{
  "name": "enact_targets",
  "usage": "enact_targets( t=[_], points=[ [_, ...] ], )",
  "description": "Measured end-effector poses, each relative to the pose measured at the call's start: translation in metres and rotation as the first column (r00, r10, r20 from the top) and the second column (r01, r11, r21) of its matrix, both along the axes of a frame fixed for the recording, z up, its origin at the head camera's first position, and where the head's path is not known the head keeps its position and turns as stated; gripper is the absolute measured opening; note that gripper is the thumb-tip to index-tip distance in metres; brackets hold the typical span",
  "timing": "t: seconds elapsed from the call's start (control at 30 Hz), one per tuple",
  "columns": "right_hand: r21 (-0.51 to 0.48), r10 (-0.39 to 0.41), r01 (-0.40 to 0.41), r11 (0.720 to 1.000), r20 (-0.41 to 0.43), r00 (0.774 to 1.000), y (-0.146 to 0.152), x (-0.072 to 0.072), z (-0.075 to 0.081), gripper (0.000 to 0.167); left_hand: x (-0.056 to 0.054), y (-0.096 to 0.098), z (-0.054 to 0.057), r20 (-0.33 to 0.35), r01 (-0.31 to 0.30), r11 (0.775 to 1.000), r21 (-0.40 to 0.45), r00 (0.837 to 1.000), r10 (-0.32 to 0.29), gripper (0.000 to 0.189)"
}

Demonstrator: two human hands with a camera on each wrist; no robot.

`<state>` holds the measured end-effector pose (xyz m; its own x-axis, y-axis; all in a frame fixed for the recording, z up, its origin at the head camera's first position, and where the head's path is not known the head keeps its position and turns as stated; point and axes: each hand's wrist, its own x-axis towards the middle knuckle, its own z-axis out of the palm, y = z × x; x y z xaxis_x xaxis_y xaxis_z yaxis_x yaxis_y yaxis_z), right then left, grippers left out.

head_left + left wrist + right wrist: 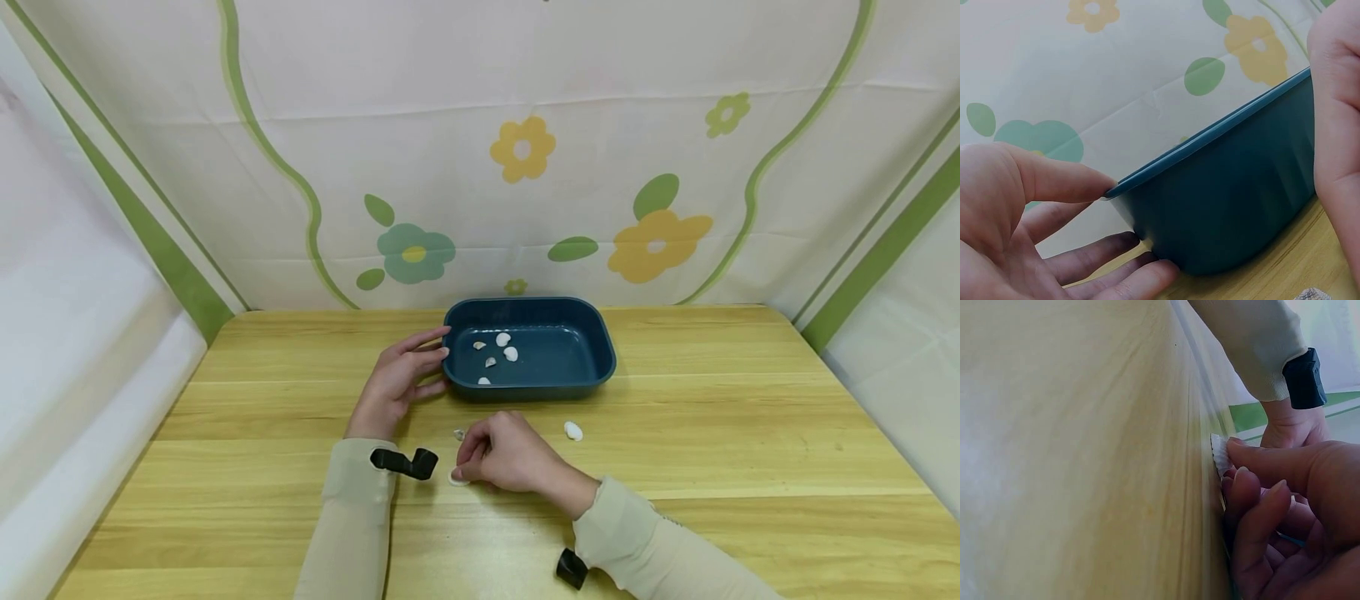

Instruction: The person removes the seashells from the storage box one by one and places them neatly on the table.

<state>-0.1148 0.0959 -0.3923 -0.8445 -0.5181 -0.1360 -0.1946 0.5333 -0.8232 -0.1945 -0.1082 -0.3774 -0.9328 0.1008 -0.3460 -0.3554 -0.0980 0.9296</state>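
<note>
A dark teal rectangular basin (528,392) stands on the table with several small seashells (511,354) inside, gathered toward its left half. My left hand (397,379) touches the basin's left end. In the left wrist view the thumb (1066,181) meets the rim while the other fingers rest against the outer wall. In front of the basin, my right hand (506,454) pinches a white ribbed seashell (1219,453) between thumb and fingers, low at the tabletop. A small greyish shell (459,434) lies just beyond those fingers, and a white shell (573,431) lies to the right.
The light wooden table (750,417) runs back to a hanging cloth (450,83) printed with flowers, close behind the basin. More cloth hangs at both sides. A black wrist camera (405,462) sits on the left cuff, another black device (572,568) by the right cuff.
</note>
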Motion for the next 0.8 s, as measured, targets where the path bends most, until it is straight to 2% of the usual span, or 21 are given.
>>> enact_targets(
  t=[0.4,0.53,0.67,0.8],
  points=[
    [-0.024,0.011,-0.010,1.000,0.039,0.999,0.003,-0.001,-0.002,0.013,0.000,-0.001,0.000,0.005,0.004,1.000,0.002,1.000,-0.004,0.044],
    [-0.057,0.005,0.000,0.998,0.101,0.995,0.005,-0.001,-0.001,0.011,0.000,-0.001,0.000,0.005,0.009,1.000,-0.001,1.000,-0.009,0.044],
    [-0.107,-0.009,0.030,0.994,0.192,0.981,0.008,-0.001,-0.001,0.010,0.000,0.000,0.000,0.006,0.009,1.000,-0.002,1.000,-0.009,0.044],
    [-0.148,-0.006,0.042,0.988,0.236,0.972,0.012,-0.001,0.000,0.009,-0.001,0.000,-0.001,0.010,0.003,1.000,-0.003,1.000,-0.003,0.044]
  ],
)
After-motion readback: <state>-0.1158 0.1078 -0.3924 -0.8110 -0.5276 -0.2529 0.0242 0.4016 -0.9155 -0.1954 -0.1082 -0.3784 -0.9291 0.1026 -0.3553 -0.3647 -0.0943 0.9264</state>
